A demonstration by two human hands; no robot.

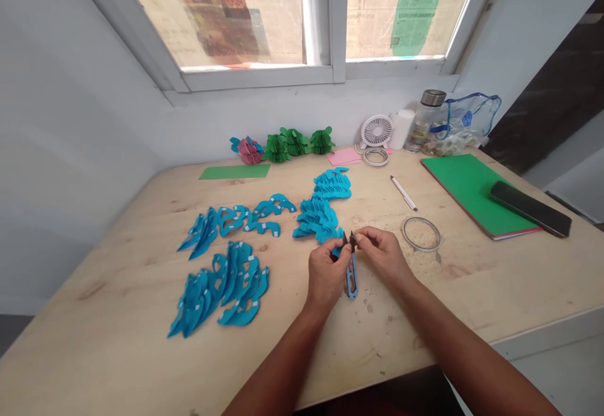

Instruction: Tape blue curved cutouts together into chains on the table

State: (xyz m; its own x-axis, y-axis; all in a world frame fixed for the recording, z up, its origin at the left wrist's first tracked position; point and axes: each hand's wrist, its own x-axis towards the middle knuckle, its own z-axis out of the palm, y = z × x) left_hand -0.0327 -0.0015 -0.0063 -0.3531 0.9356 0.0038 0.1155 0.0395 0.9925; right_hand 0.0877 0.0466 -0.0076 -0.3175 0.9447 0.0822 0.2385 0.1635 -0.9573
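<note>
My left hand (327, 279) is closed on a pair of thread snips (352, 282) with pale blue handles. Their dark blades point away from me and the handle end hangs toward me. My right hand (384, 253) pinches close beside the blade tips; whatever is in its fingers is too small to make out. Just beyond my left fingers lies a stack of cut light-blue paper shapes (317, 218), and another light-blue stack (333, 184) sits behind it. To the left, darker blue paper cutouts (243, 277) with small white squares stand in folds, with more blue cutouts (236, 219) behind.
A tape roll (421, 234) and a white pen (404, 193) lie right of my hands. Farther right are a green folder (472, 192) and a black case (530, 208). Green paper ornaments (296, 142), a fan (376, 131) and a bottle (426, 121) line the wall.
</note>
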